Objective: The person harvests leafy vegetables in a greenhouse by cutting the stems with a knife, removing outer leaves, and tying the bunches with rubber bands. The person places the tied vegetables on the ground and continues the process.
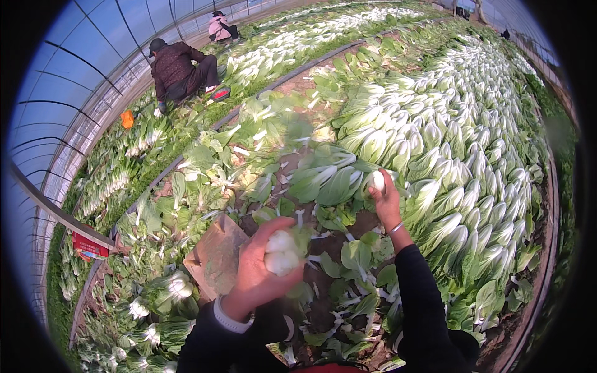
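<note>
My left hand (254,275), with a pale band at the wrist, is closed around what look like two bok choy heads (281,254), their white bases facing up. Their leaves are mostly blurred or hidden. Farther forward, my right hand (388,205) grips another bok choy (377,181) by its white base, beside the near edge of the laid-out bok choy rows (433,163). A few bok choy heads (326,179) lie flat just left of my right hand. Loose leaves (357,259) cover the soil below both hands.
A brown flat board (219,256) lies left of my left hand. Uncut-looking bok choy (179,285) sit at lower left. A dark pipe (275,84) runs diagonally between beds. Two people, one in a dark jacket (175,70), one in pink (221,28), crouch beyond it.
</note>
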A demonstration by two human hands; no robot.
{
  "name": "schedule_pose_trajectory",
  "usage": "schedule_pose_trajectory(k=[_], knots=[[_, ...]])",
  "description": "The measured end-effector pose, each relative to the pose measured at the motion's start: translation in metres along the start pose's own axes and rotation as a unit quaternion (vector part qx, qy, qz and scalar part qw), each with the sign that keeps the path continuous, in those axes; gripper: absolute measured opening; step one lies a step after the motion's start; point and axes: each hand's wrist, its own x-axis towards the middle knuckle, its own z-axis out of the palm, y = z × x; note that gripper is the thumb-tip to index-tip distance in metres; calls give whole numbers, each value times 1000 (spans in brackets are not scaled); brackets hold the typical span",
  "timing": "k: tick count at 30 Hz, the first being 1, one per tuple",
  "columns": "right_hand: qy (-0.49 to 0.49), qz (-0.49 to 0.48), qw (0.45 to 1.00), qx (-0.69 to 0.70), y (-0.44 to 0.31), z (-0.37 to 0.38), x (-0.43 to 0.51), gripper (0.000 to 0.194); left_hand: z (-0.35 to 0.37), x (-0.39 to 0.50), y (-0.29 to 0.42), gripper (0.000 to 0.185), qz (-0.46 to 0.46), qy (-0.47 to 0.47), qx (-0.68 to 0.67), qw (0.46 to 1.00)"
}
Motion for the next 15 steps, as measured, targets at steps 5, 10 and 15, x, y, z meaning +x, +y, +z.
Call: schedule_pose_trajectory(k=[5,10,15], knots=[[-270,-92,957,-46,-169,-41,-34,52,-2,10,10,60,-14,-5,-65,998],[-241,-100,965,-9,-240,-26,-80,54,5,7,13,63,-6,-57,-213,975],[-184,-141,971,54,-240,-7,-105,52,5,0,13,64,-33,-82,-252,964]])
